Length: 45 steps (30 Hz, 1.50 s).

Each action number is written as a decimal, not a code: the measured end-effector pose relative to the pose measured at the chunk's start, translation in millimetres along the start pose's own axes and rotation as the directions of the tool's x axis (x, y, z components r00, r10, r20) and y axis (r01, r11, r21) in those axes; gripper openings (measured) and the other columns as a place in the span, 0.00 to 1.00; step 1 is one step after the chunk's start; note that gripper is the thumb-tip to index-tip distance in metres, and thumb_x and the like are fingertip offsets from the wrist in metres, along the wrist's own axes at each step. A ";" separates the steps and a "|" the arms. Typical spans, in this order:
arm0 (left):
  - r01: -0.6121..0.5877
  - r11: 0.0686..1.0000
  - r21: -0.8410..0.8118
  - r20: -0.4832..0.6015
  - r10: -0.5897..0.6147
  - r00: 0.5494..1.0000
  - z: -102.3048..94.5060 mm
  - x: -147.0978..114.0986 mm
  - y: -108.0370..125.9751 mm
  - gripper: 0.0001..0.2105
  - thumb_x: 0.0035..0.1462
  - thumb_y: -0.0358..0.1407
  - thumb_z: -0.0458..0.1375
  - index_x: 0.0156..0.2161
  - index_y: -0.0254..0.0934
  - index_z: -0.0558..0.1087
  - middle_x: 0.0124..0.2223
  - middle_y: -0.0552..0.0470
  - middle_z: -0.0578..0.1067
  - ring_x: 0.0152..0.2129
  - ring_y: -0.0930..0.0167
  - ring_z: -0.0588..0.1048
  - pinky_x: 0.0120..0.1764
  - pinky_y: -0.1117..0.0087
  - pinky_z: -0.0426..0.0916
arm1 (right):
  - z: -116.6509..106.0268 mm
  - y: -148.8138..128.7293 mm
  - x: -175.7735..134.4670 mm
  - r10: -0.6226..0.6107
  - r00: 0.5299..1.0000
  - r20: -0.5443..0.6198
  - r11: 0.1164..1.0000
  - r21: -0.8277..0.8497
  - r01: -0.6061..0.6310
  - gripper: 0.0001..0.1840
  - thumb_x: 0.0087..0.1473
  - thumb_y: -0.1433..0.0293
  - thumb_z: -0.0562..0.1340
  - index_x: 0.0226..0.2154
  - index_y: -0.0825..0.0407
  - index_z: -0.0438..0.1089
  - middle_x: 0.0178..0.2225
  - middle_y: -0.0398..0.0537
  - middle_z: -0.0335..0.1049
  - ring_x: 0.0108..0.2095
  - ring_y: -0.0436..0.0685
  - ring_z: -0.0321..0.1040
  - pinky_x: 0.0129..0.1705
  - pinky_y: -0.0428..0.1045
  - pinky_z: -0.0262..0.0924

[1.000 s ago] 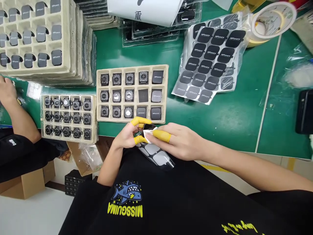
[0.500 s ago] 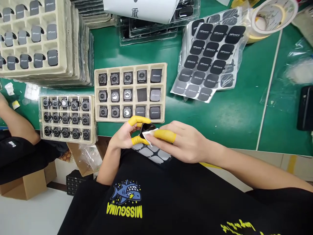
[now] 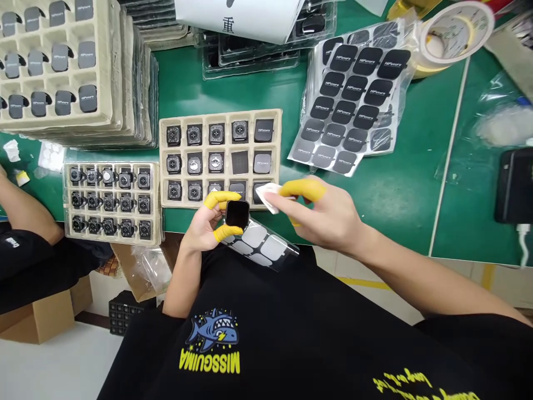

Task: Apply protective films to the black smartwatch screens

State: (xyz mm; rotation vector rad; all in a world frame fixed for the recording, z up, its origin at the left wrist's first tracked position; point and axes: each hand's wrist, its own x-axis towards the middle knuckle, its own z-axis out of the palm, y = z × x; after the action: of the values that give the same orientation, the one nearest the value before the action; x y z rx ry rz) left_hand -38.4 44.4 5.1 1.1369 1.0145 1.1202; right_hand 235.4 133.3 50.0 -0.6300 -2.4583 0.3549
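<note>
Between the yellow-covered thumb and finger of my left hand (image 3: 207, 223) is a smartwatch body (image 3: 237, 214), its dark screen facing up. My right hand (image 3: 320, 214), also with yellow finger covers, pinches a folded white wiping cloth (image 3: 268, 197) to the right of the watch, apart from it. Under the watch, at the table's edge, lies a sheet of pale rounded-square stickers (image 3: 262, 244). Just beyond my hands a beige tray (image 3: 160, 158) holds several watch bodies; one pocket shows only a dark liner (image 3: 239, 161), and others show black HiFuture-labelled squares (image 3: 264, 130).
A smaller tray (image 3: 161, 205) of watches sits at left, below tall stacked trays (image 3: 120, 72). HiFuture sticker sheets (image 3: 343, 111) and tape rolls (image 3: 453, 33) lie at right, near a black device with a white cable (image 3: 516, 186). Another person's arm (image 3: 29, 208) is at far left.
My right hand has lifted the white cloth off the watch and moved up and to the right. My left hand has shifted slightly left, and the watch screen is now uncovered.
</note>
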 end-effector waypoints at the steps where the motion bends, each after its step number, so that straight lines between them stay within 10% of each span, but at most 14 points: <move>1: -0.003 1.000 0.003 0.008 0.003 1.000 -0.9 0.2 1.2 0.34 0.57 0.50 0.79 0.62 0.41 0.74 0.43 0.51 0.83 0.35 0.69 0.83 0.40 0.70 0.78 | -1.7 -2.2 -0.9 0.011 1.000 0.015 1.000 0.015 -0.012 0.24 0.75 0.75 0.57 0.64 0.40 0.76 0.43 0.48 0.83 0.38 0.58 0.76 0.35 0.54 0.65; 8: -0.014 1.000 0.000 0.146 0.014 0.989 4.1 6.4 11.1 0.31 0.61 0.51 0.76 0.64 0.42 0.74 0.47 0.47 0.84 0.40 0.65 0.85 0.45 0.66 0.79 | -1.5 -22.9 20.3 -0.337 0.941 -0.022 0.941 0.020 0.338 0.16 0.73 0.77 0.61 0.59 0.53 0.76 0.41 0.49 0.81 0.40 0.57 0.75 0.35 0.53 0.61; 20: -0.019 1.000 0.009 -0.032 0.019 0.999 -0.4 -6.7 -2.6 0.31 0.60 0.48 0.77 0.63 0.43 0.73 0.42 0.53 0.82 0.34 0.71 0.82 0.40 0.70 0.76 | -0.8 -5.0 10.7 -0.051 0.997 -0.055 0.994 -0.102 0.045 0.25 0.67 0.84 0.58 0.59 0.49 0.78 0.40 0.47 0.81 0.33 0.54 0.69 0.31 0.50 0.60; 31: -0.050 0.999 0.004 0.078 0.050 0.996 5.1 -0.3 5.2 0.31 0.61 0.47 0.77 0.64 0.42 0.74 0.43 0.50 0.81 0.37 0.68 0.83 0.40 0.71 0.76 | 1.0 -26.1 25.6 -0.334 0.942 -0.027 0.943 -0.029 0.333 0.12 0.74 0.75 0.62 0.54 0.58 0.79 0.39 0.51 0.78 0.40 0.58 0.72 0.35 0.53 0.60; 38: -0.119 0.993 -0.016 -0.023 0.118 0.993 5.0 -4.3 0.8 0.28 0.62 0.42 0.77 0.63 0.45 0.74 0.46 0.52 0.83 0.37 0.72 0.83 0.40 0.74 0.76 | 13.9 -9.8 28.9 -0.201 0.978 -0.064 0.956 -0.231 0.181 0.16 0.72 0.80 0.59 0.55 0.56 0.78 0.37 0.51 0.78 0.36 0.57 0.69 0.33 0.51 0.60; 45: -0.070 0.997 -0.020 -0.020 0.070 0.997 3.8 -7.3 2.9 0.31 0.59 0.47 0.78 0.63 0.42 0.74 0.43 0.51 0.83 0.35 0.70 0.84 0.39 0.71 0.77 | -11.1 -9.8 15.6 -0.112 0.993 -0.028 0.993 -0.029 0.111 0.20 0.70 0.82 0.60 0.58 0.50 0.76 0.40 0.47 0.81 0.33 0.55 0.69 0.32 0.50 0.62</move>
State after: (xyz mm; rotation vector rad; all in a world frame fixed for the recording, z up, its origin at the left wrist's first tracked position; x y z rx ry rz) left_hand -36.3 36.8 8.8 1.1548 0.9828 1.1971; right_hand 227.1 134.1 69.8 -0.5029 -2.4612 0.2655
